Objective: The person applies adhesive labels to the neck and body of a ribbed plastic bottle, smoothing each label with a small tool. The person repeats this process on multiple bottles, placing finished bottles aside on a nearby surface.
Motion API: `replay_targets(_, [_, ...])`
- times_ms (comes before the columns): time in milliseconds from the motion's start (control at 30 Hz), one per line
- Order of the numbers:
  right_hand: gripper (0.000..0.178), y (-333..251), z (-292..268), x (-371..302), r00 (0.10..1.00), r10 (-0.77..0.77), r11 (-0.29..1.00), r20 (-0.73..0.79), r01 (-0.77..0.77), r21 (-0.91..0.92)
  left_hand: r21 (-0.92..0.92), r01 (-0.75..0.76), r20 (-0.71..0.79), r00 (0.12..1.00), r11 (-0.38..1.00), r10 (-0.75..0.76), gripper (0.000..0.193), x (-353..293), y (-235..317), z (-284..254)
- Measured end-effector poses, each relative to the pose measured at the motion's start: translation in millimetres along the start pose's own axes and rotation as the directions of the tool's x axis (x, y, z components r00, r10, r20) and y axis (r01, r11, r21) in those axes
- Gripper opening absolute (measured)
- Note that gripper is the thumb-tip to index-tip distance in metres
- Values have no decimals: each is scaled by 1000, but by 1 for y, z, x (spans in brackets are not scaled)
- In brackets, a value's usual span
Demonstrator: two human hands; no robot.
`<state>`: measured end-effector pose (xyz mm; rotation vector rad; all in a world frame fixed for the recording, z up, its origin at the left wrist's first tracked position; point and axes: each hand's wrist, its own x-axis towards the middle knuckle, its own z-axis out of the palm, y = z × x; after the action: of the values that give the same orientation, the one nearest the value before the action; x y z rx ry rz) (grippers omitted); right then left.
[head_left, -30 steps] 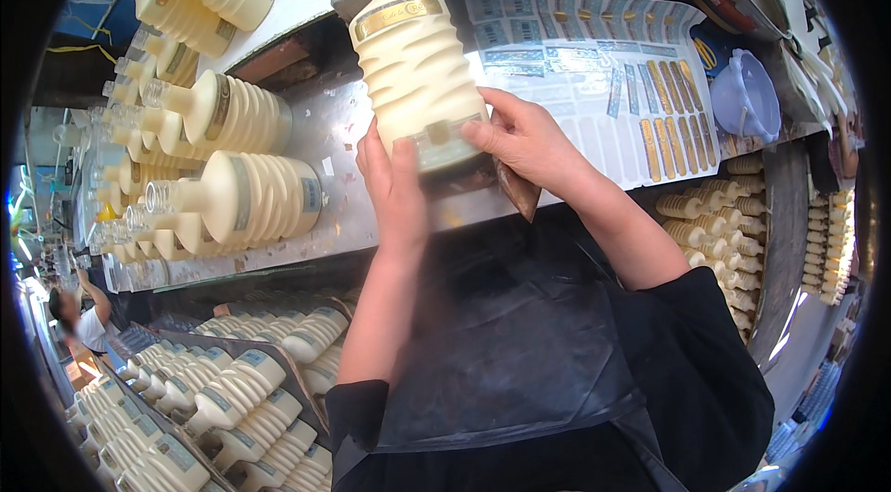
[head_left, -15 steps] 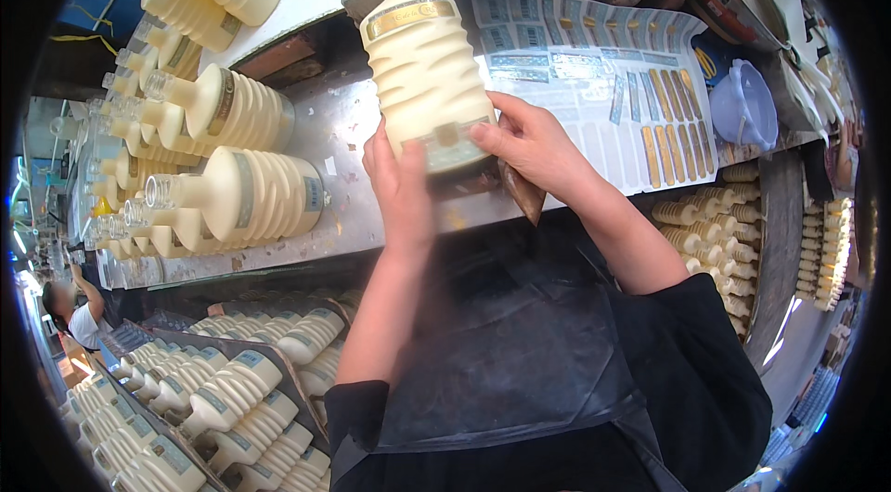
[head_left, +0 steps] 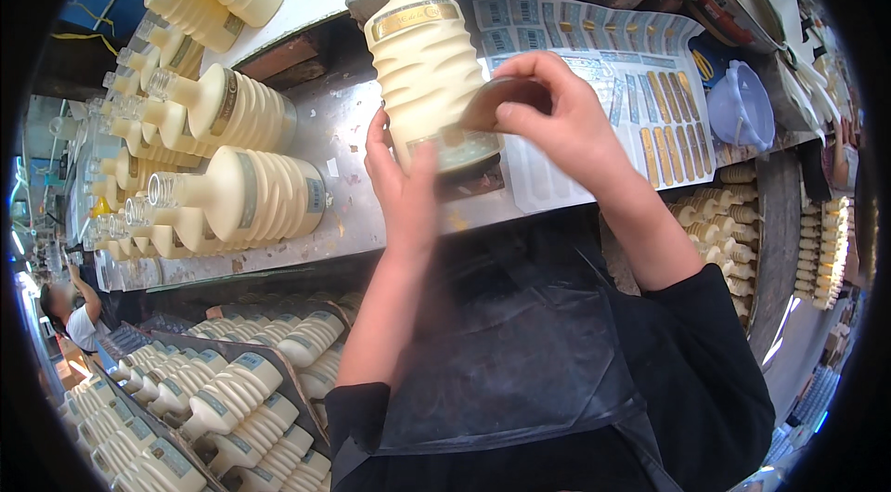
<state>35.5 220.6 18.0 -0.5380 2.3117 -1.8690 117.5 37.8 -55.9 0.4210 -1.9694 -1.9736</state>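
Observation:
A cream-coloured ribbed bottle [head_left: 422,60] with a clear threaded neck leans back against a dark grey block [head_left: 367,0]. It carries a gold label [head_left: 413,19] near its shoulder and a pale label [head_left: 459,154] at its base. My left hand [head_left: 401,184] grips the lower left side of the bottle, thumb at the front. In my right hand [head_left: 566,116] is a thin, bent brown piece [head_left: 501,105], leather-like or rubbery, pinched between thumb and fingers. Its edge is at the bottle's lower right front, by the pale label; whether it touches I cannot tell.
Several similar bottles [head_left: 255,195] lie on the metal table [head_left: 357,130] at left. Sheets of blue and gold stickers [head_left: 548,172] spread to the right, beside a lilac bucket [head_left: 742,107]. More bottles [head_left: 227,390] fill racks below left; a person [head_left: 79,316] stands far left.
My right hand has come up off the bottle's base, and the brown piece it holds has swung up to the bottle's front. My left hand stays on the bottle.

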Motion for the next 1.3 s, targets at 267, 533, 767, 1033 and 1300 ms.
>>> replay_targets(267, [25,-13,15,-7,681,-712,492,171,658,-570,-269,59,28,998,961,-54,55,-4,7,-4])
replay_targets(533, [27,-21,30,-34,968,-201,978,-148,189,-90,-174,-62,-39,998,983,56,55,-2,-2,-4])
replay_targets(767, [36,13,41,-38,969,-177,951,-170,123,-284,458,-170,-90,967,872,236,63,-3,5,9])
replay_targets(1033, [40,57,33,-35,931,-113,994,-348,109,-29,-73,-87,-16,996,994,86,60,-4,-9,0])
replay_targets(1300, [27,34,15,-24,917,-344,917,-202,281,-284,475,-372,123,925,797,359,89,-3,-12,-20])
